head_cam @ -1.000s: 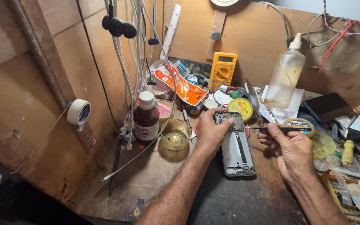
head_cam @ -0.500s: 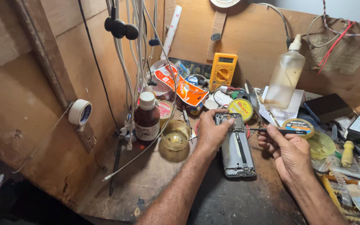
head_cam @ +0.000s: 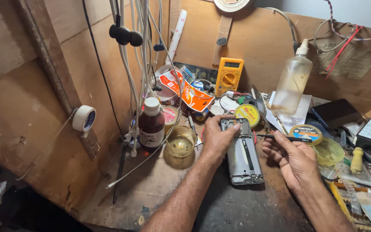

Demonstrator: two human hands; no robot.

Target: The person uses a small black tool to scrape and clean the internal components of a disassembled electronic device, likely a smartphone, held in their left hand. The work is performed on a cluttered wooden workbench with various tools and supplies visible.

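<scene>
- Plywood walls [head_cam: 31, 86] fill the upper left and top of the frame, brown and stained, meeting in a corner behind the clutter; a strip of pale painted wall shows at the top right edge.
- The workbench top [head_cam: 151, 189] runs across the lower half, dark and scuffed, with grime and small scraps towards the bottom centre.
- A bundle of white cables [head_cam: 140, 51] hangs down the corner in the upper centre, with black earbuds beside it and one white lead trailing onto the bench.
- A cloudy plastic squeeze bottle [head_cam: 293, 83] stands upright in the upper right, on white paper.
- The opened phone [head_cam: 242, 150], back cover off and insides showing, lies flat on the bench at centre, long side running up and down the frame.
- The left hand [head_cam: 217, 137] rests on the phone's upper left corner, fingers curled over the top edge and pressing it down.
- The right hand [head_cam: 295, 159], just right of the phone, pinches a thin dark-handled tool [head_cam: 280, 137] between thumb and fingers; the tip points left to the phone's upper right edge.
- A yellow multimeter [head_cam: 229, 76] leans against the back wall, above centre.
- A brown bottle with a white cap [head_cam: 151, 123] stands left of centre, a small glass cup [head_cam: 180, 141] of yellowish liquid touching its right side.
- A roll of white tape [head_cam: 84, 118] hangs on the left wall.
- A yellow round tin [head_cam: 247, 115] sits just above the phone; a solder wick reel [head_cam: 306, 133] lies right of the tool.
</scene>
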